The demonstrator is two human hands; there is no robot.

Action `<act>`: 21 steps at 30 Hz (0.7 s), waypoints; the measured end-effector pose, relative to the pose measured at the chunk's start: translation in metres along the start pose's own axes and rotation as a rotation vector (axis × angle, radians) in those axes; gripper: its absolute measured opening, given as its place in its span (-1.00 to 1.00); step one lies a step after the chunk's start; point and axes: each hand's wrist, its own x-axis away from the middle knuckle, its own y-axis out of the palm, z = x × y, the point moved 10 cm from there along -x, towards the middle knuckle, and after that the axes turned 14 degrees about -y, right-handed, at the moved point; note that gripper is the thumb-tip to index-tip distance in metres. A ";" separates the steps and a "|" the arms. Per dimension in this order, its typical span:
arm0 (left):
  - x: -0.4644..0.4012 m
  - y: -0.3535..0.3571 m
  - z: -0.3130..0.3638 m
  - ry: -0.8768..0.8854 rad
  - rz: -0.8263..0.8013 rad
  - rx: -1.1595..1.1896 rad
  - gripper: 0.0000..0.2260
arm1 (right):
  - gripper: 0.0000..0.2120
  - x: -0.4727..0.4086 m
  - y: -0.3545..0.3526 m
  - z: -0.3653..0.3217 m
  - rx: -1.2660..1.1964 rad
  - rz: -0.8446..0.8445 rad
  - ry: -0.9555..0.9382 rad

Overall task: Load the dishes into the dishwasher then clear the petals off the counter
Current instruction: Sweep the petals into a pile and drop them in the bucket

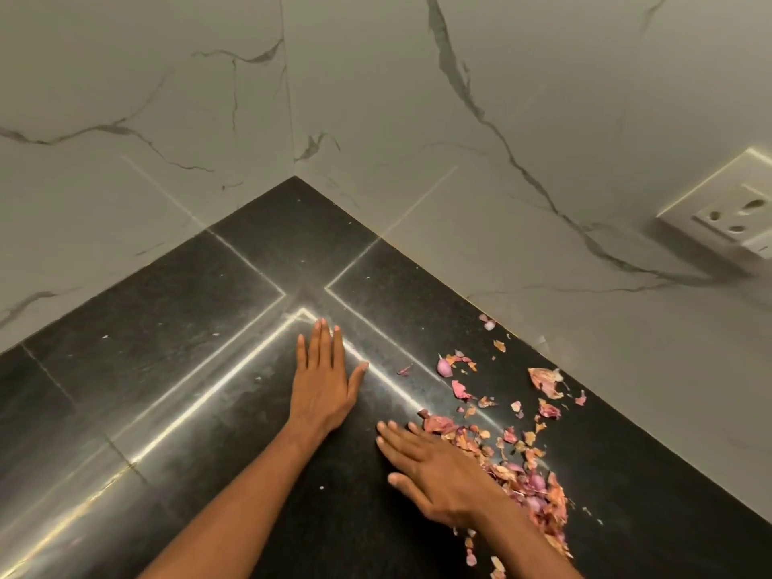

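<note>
Marble-veined walls corner a black stone tabletop (175,311). Left hand (321,384) lies flat, empty; right hand (434,474) flat, fingers straight, against dry pink-orange petals (526,474) scattered rightward. Petals look light, brittle, easily scattered: better swept together than pinched.

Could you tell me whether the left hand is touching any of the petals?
Apart: in the head view, the left hand lies flat on bare counter, with dark surface between it and the petals.

A home kitchen corner is showing here: a polished black stone counter (167,311) is meeting white grey-veined marble wall tiles (417,98), with a white wall socket (727,211) sitting at three o'clock.
</note>
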 end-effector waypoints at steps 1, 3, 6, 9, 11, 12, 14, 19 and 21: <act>0.005 0.006 0.017 0.032 -0.013 -0.035 -0.26 | -0.44 0.016 -0.002 0.001 -0.008 0.008 0.024; 0.022 0.016 0.056 0.114 -0.032 -0.044 -0.25 | -0.45 0.044 -0.014 0.006 -0.041 0.092 0.092; 0.053 0.030 0.107 0.261 -0.119 -0.024 -0.24 | -0.50 0.087 -0.045 0.029 -0.064 0.383 0.241; 0.091 0.036 0.146 0.433 -0.181 0.027 -0.29 | -0.52 0.115 -0.067 0.069 -0.130 0.599 0.411; 0.123 0.038 0.168 0.558 -0.267 0.132 -0.34 | -0.55 0.114 -0.081 0.094 -0.199 0.684 0.472; 0.136 0.037 0.175 0.591 -0.306 0.199 -0.36 | -0.57 0.108 -0.088 0.104 -0.220 0.719 0.476; 0.151 0.030 0.177 0.594 -0.287 0.321 -0.41 | -0.58 0.084 -0.099 0.125 -0.260 0.712 0.462; 0.130 0.001 0.150 0.464 -0.118 0.463 -0.46 | -0.39 0.017 -0.078 0.164 -0.292 0.423 0.418; 0.110 -0.003 0.132 0.384 -0.071 0.459 -0.48 | -0.40 0.012 -0.064 0.161 -0.243 0.409 0.383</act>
